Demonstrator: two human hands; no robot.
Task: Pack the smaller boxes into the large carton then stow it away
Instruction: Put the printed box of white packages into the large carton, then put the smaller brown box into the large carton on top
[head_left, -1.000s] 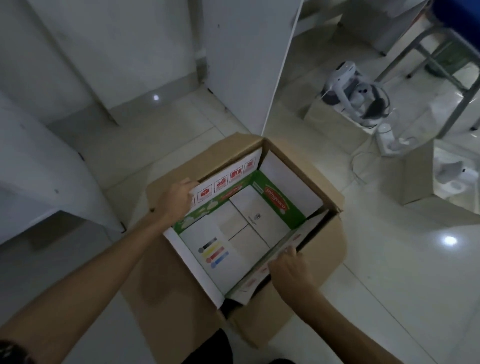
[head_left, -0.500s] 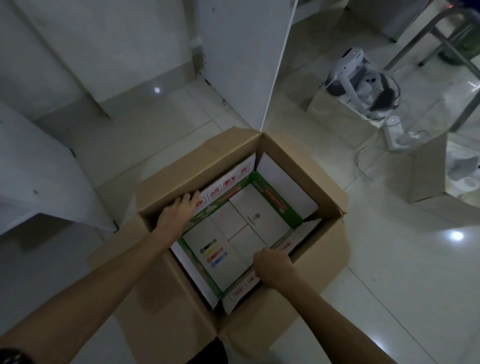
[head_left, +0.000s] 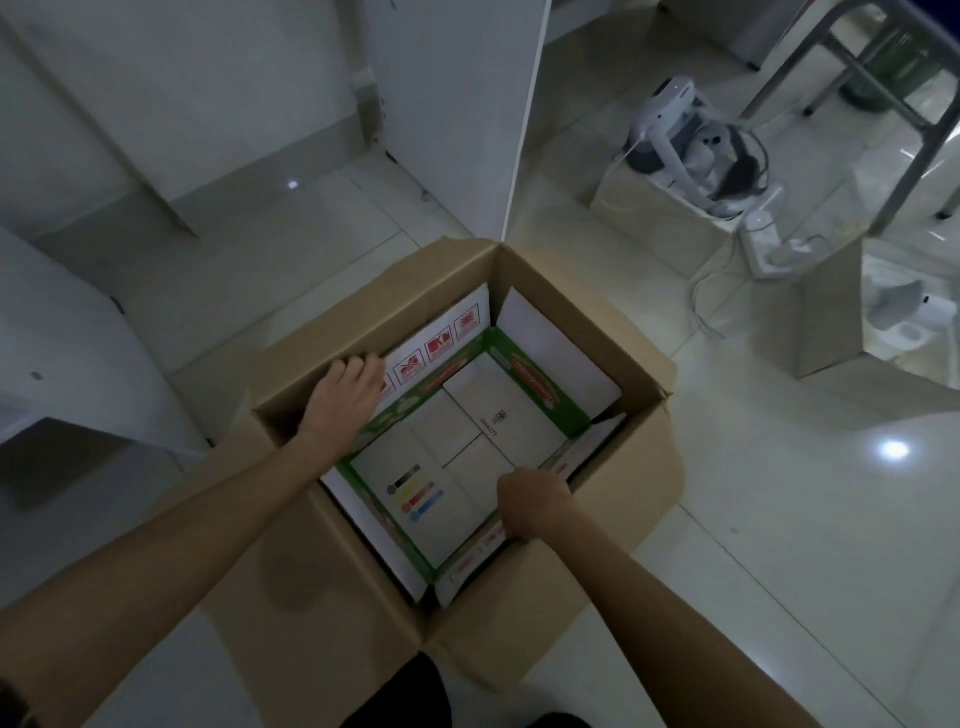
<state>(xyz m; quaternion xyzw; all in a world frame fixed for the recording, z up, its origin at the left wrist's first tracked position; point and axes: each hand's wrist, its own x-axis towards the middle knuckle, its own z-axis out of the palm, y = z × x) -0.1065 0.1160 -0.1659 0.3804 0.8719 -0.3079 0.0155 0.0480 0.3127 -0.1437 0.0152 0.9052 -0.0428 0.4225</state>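
Green-edged box (head_left: 467, 441) has sunk deeper into large carton (head_left: 623, 467) on the floor. Right hand (head_left: 535, 501) clamped on its near flap, left hand (head_left: 345, 400) fingers spread, pressing far-left flap; box lies between them.

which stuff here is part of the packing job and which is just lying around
In the job:
large brown cardboard carton
green-and-white printed smaller box sitting inside it
left hand on that box's far flap
right hand gripping its near flap

Lying about:
white headset on a floor box
white power strip
metal chair legs
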